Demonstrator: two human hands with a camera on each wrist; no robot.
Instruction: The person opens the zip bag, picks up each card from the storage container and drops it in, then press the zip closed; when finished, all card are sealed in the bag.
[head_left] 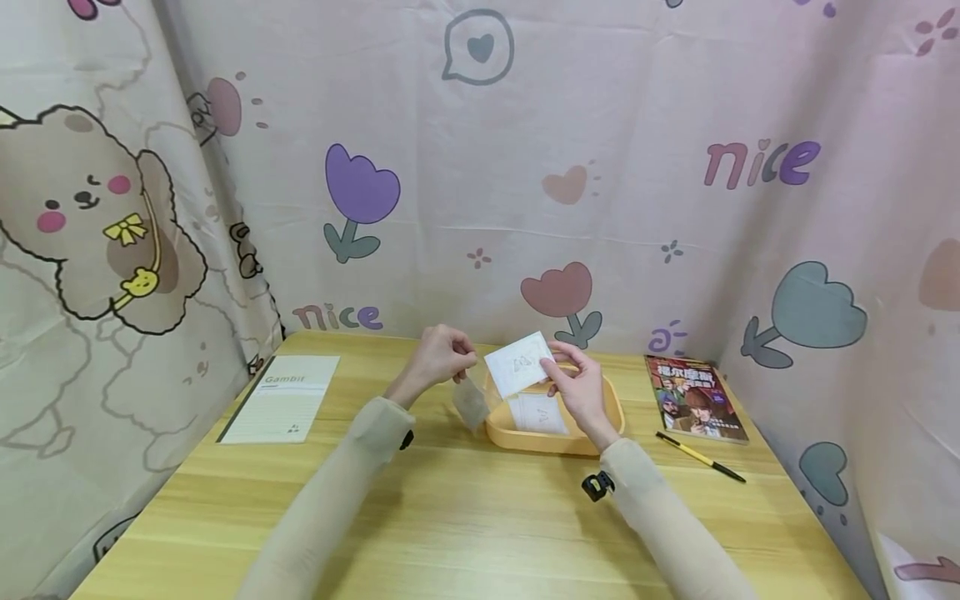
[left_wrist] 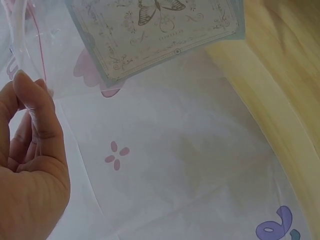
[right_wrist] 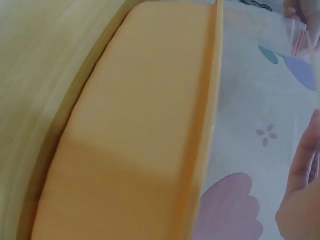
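Note:
My left hand point(head_left: 441, 357) pinches the top of a clear zip bag point(head_left: 471, 404) with thumb and fingertips, and the bag hangs beside the yellow tray point(head_left: 540, 442). In the left wrist view the bag's red seal line runs past the fingertips, and a card with a butterfly print point(left_wrist: 170, 35) overlaps the bag's lower part. Over the tray, my right hand point(head_left: 581, 387) grips a white card point(head_left: 517, 364) by its right side, thumb on top; it bears a faint line drawing. Below it, more white printed cards point(head_left: 538, 414) lie inside the tray.
A pale notebook marked Gambit point(head_left: 281, 400) lies at the table's left. On the right are a colourful comic-style book point(head_left: 697, 400) and a yellow and black pen point(head_left: 701, 457). A printed curtain point(head_left: 465, 167) hangs close behind the wooden table point(head_left: 480, 525).

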